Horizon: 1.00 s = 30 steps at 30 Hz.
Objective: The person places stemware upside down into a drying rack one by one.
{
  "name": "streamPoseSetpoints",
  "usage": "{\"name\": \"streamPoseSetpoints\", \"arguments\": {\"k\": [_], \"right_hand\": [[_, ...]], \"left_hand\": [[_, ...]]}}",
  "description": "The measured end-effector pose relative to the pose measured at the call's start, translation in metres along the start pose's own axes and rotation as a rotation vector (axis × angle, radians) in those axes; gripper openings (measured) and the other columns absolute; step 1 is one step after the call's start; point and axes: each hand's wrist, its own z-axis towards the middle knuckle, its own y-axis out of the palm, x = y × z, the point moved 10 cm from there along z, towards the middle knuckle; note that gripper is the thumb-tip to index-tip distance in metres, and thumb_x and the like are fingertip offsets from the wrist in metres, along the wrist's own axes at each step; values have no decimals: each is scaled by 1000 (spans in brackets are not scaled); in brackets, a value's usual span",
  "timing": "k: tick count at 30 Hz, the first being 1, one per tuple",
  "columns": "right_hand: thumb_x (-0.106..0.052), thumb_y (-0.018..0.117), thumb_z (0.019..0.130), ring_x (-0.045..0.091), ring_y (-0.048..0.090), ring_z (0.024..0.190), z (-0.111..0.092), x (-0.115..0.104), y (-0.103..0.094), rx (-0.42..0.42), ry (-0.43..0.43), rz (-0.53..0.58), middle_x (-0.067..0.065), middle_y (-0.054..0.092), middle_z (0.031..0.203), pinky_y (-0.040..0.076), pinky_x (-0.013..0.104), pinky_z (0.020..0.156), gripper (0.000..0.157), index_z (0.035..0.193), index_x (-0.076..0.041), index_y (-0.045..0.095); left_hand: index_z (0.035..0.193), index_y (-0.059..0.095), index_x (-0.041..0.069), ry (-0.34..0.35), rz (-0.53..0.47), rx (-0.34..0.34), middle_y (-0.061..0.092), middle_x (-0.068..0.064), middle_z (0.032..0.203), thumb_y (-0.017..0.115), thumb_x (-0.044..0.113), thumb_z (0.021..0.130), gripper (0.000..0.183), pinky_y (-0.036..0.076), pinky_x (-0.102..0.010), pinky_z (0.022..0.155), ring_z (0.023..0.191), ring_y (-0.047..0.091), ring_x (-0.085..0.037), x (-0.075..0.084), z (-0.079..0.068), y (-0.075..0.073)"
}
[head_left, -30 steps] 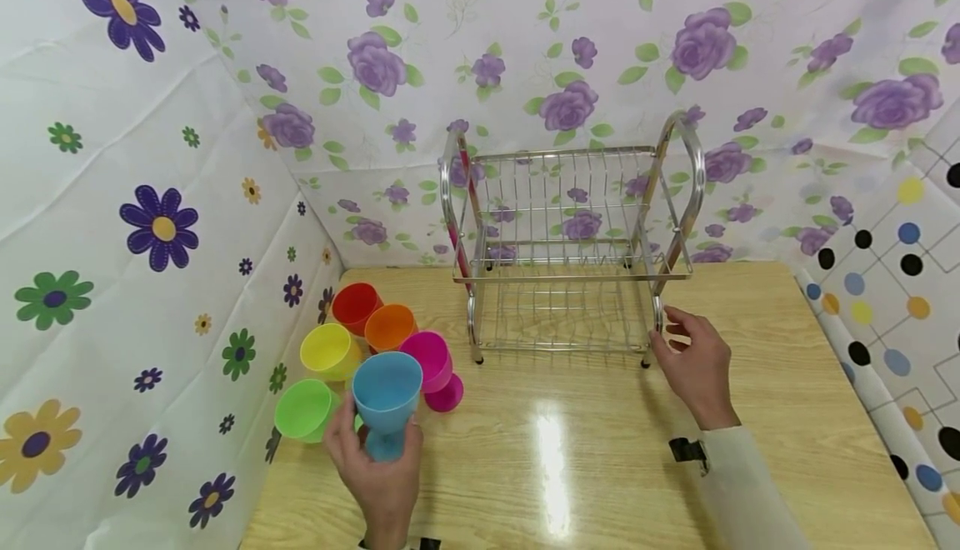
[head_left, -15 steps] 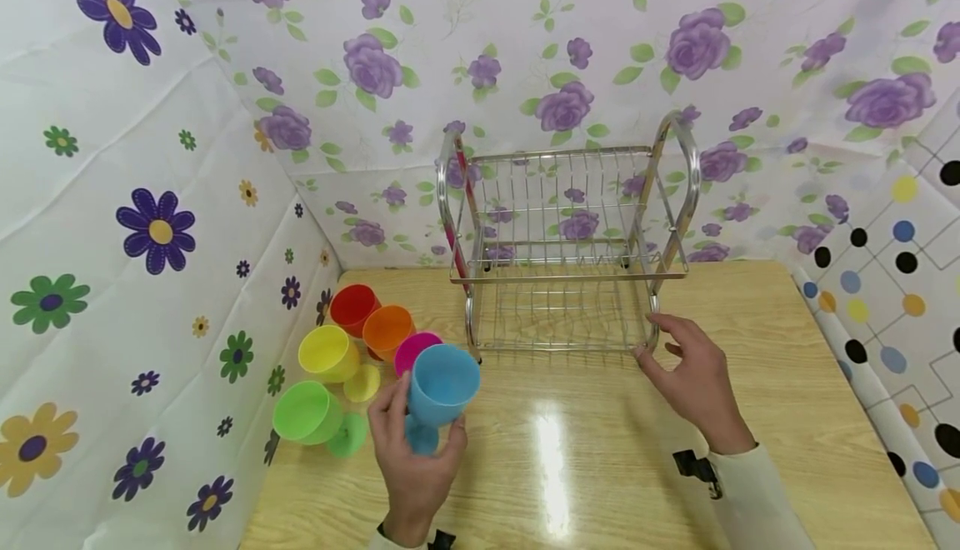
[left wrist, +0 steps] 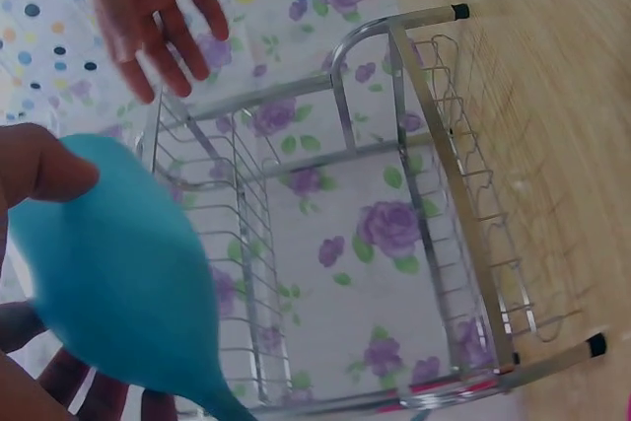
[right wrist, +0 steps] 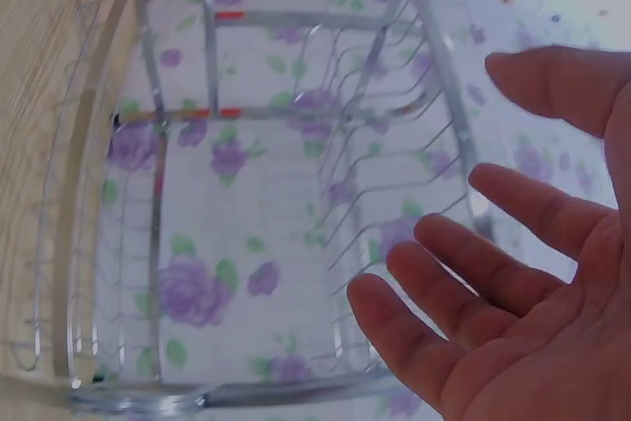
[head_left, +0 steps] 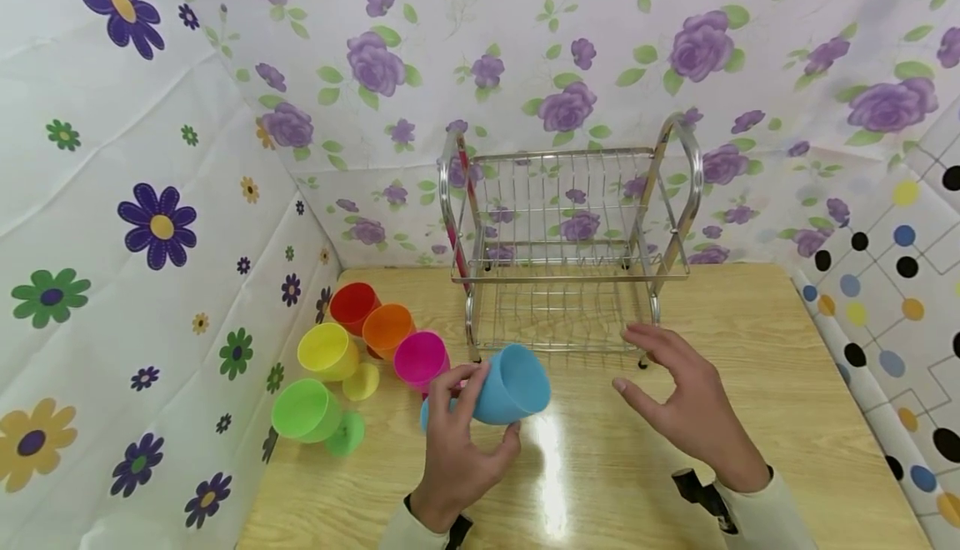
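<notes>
My left hand [head_left: 467,462] holds a blue plastic goblet [head_left: 512,387] in front of the rack, above the table. The goblet is tipped sideways, its mouth turned to the right and its foot to the left, partly behind my fingers. In the left wrist view the thumb and fingers are around the goblet's bowl [left wrist: 118,263]. My right hand [head_left: 693,408] is spread open with nothing in it, near the front right foot of the two-tier metal dish rack [head_left: 570,279]. Its loosely extended fingers [right wrist: 473,273] show before the rack in the right wrist view.
Several more goblets stand at the left: magenta [head_left: 422,358], orange [head_left: 388,331], red [head_left: 355,307], yellow [head_left: 327,351] and green [head_left: 306,411]. A flowered cloth [head_left: 420,25] hangs behind the rack. The wooden table [head_left: 772,350] extends right of it.
My left hand has carried the blue goblet rightward from beside the green one and tipped it from upright onto its side. My right hand has moved off the rack's right leg, leftward and nearer, fingers spreading.
</notes>
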Motion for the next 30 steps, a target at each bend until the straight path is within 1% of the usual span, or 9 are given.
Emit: {"name": "streamPoseSetpoints", "arguments": {"k": [3,7,10,12,15,19,22,25,30], "right_hand": [[-18,92,82,27,61,135,-4,-20,4,-42,-69,24,5,59,152,55,26,99,75,150,-22,60],[-22,95,79,29,55,141,-10,-45,14,-117,-172,82,7,54,156,48,23,113,87,155,-19,54],[-27,96,77,28,51,145,-14,-56,23,-166,-217,125,8,50,159,43,18,116,92,157,-15,51],[-29,98,75,28,50,146,-16,-61,27,-175,-241,140,8,49,160,43,19,117,95,157,-13,51],[-28,99,73,27,52,144,-19,-67,32,-174,-268,150,7,48,159,52,25,111,96,155,-13,52],[-19,96,77,21,57,138,-22,-71,36,-176,-267,251,7,51,154,63,35,97,87,153,-14,55],[-12,95,78,18,59,135,-21,-72,34,-144,-265,323,8,54,150,64,32,95,83,151,-12,57],[-9,96,74,17,59,134,-20,-71,31,-94,-266,321,10,55,148,61,25,98,84,149,-10,58],[-9,98,72,12,59,134,-19,-63,30,-57,-216,310,12,57,146,63,30,96,85,148,-12,60]], "left_hand": [[148,60,11,61,70,-92,56,-16,138,91,19,68,87,55,-44,86,121,57,-30,10,5,11],[148,61,15,132,149,-188,58,-12,137,93,28,68,87,56,-48,91,122,58,-28,24,7,22],[148,61,16,196,194,-232,59,-11,136,93,32,67,89,55,-46,91,121,59,-27,36,6,28],[149,60,17,237,215,-249,59,-10,135,93,33,67,89,54,-43,89,120,59,-26,43,6,31],[149,60,18,289,230,-260,60,-9,134,92,33,67,89,52,-41,88,120,59,-25,52,6,34],[150,60,19,337,242,-264,60,-9,136,90,32,69,88,52,-42,91,122,58,-25,59,7,35],[150,60,19,358,245,-253,60,-9,140,89,29,72,84,52,-44,96,126,57,-26,62,9,33],[148,61,16,374,234,-227,60,-11,143,90,27,74,81,54,-46,99,129,58,-27,64,10,30],[147,61,11,336,164,-178,57,-15,146,90,29,76,79,56,-47,101,131,57,-30,63,12,23]]}}
